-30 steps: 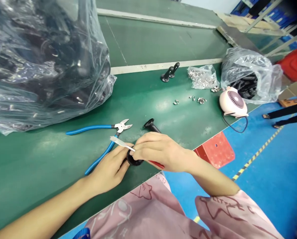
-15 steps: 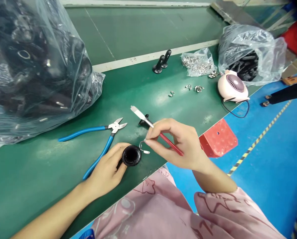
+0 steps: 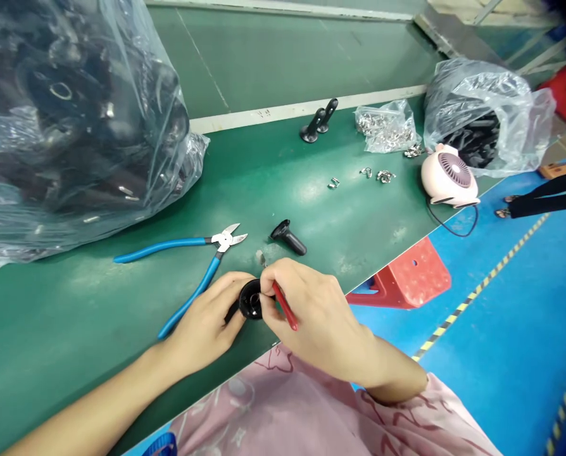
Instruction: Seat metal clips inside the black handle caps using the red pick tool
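**Both hands now closed together at the black peg (image 3: 251, 300)**

In the head view, the hands are together at about 6 o'clock, at the edge of the green bench (image 3: 74, 329). The left hand (image 3: 202, 323) is clamped around the black peg and holds its round open end up. The right hand (image 3: 316, 323) is pressed close at this round end, and its fingers pinch a red tool (image 3: 285, 306). The tip of the tool is hidden behind the fingers, so I cannot tell if it goes inside. Half a second ago the right hand was apart from the peg; now it has come in to touch it.

Blue cutters (image 3: 211, 242) lie just beside the left hand, at 8 o'clock. A single black peg (image 3: 289, 237) lies near the hands. At 1 o'clock stand two black pegs (image 3: 318, 125), and small metal clips (image 3: 366, 172) lie at 2 o'clock. A pink fan (image 3: 449, 177) sits at 3 o'clock.
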